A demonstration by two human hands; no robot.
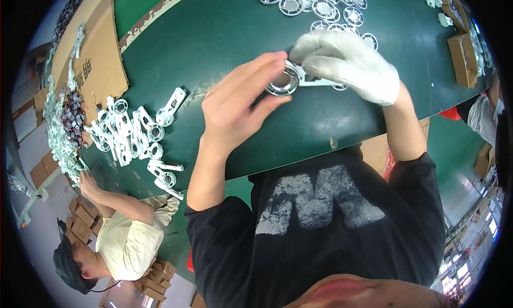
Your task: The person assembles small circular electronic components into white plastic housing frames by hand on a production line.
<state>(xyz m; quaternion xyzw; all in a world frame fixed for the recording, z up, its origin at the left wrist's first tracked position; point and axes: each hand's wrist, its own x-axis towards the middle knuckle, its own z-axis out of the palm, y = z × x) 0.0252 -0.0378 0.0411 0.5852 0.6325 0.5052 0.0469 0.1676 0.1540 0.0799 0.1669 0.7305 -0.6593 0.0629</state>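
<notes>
You've got a dark green worktable [224,32] in front of you, green floor [451,139] off right, cartons [82,222] stacked left.

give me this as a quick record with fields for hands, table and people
left hand: bare, gripping the ring end of a white part
right hand: white-gloved, at the part's arm
table: dark green
left on table: heap of similar white parts
far side: round silver-rimmed pieces
co-worker: at left, pale shirt, dark hat
</notes>
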